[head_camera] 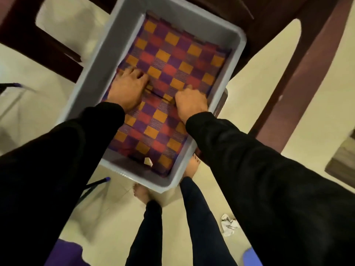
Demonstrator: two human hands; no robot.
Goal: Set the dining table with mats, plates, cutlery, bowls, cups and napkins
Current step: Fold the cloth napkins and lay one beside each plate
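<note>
A grey plastic tub (pixel 92 77) sits in front of me and holds checked mats (pixel 172 60) in orange, red and purple. Both my hands are inside it. My left hand (pixel 127 89) lies on the left part of the top mat with curled fingers that grip its edge at a dark fold line. My right hand (pixel 190 102) pinches the same edge further right, knuckles up. Black sleeves cover both arms. Whatever lies under the mats is hidden.
Dark wooden chair or table legs (pixel 299 77) frame the tub at the top and right. My bare feet (pixel 141 192) stand on the pale tiled floor below the tub. A crumpled white cloth (pixel 228 224) lies on the floor at the lower right.
</note>
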